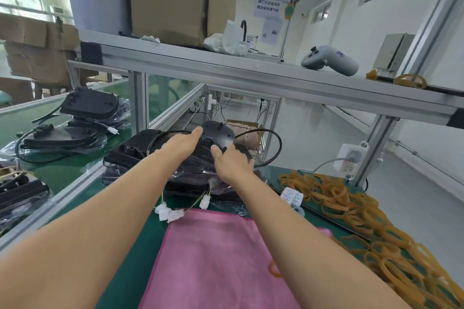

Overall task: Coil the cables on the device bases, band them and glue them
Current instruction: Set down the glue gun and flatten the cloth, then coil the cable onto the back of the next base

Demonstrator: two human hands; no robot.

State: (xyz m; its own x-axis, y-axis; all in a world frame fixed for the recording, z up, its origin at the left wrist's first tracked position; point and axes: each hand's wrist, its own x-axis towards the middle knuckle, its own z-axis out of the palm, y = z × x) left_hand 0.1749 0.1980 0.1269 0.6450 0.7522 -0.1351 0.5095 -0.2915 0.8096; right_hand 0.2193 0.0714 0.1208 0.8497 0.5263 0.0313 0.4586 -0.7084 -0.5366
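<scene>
While both hands reach to the far stack of bases [175,158] on the tabletop [125,271], the work looks barely begun: the black cable [272,142] loops loose. The left hand [182,142] lies flat, fingers straight, on the top base [218,130]; the right hand [232,162] appears to pinch the cable at that base. The rubber bands [351,211] lie heaped at right, and banding and gluing remain.

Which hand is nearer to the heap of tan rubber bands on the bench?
Right. The right hand grips the black cable on the black device base, nearer the heap of tan rubber bands; the left hand lies further left, across the base.
</scene>
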